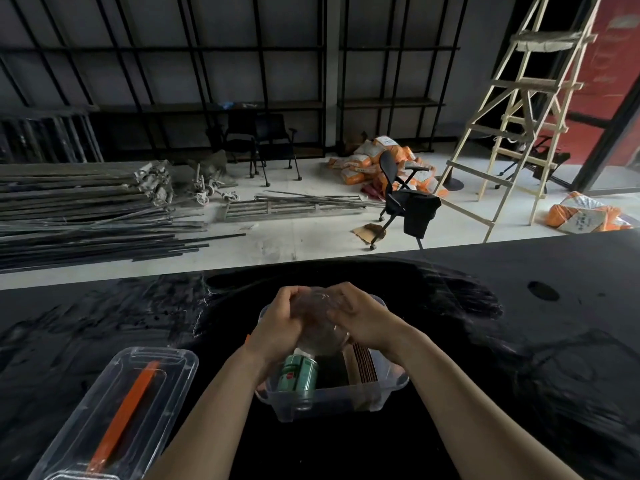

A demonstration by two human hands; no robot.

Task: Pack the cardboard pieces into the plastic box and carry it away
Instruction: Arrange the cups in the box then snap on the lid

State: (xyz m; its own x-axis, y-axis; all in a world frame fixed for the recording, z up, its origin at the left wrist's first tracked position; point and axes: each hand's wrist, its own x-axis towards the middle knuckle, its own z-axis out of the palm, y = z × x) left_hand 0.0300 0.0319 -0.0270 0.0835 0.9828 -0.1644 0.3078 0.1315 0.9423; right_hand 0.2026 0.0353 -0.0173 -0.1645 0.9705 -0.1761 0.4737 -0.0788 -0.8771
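Observation:
A clear plastic box [332,403] stands on the black table in front of me. Brown cardboard pieces [363,363] stand on edge inside it, toward its right side. Both hands hold a clear plastic bottle with a green label [299,374] over the box, its cap end pointing toward me. My left hand [280,327] grips the bottle's upper body from the left. My right hand [360,317] presses it from the right. The bottle's far end is hidden between my palms.
The box's clear lid [114,414] with an orange handle lies on the table to the lower left. A round hole [543,290] is in the table at the right. Beyond the table are metal bars [86,209], chairs [401,199], a wooden ladder [519,109] and sacks [370,157].

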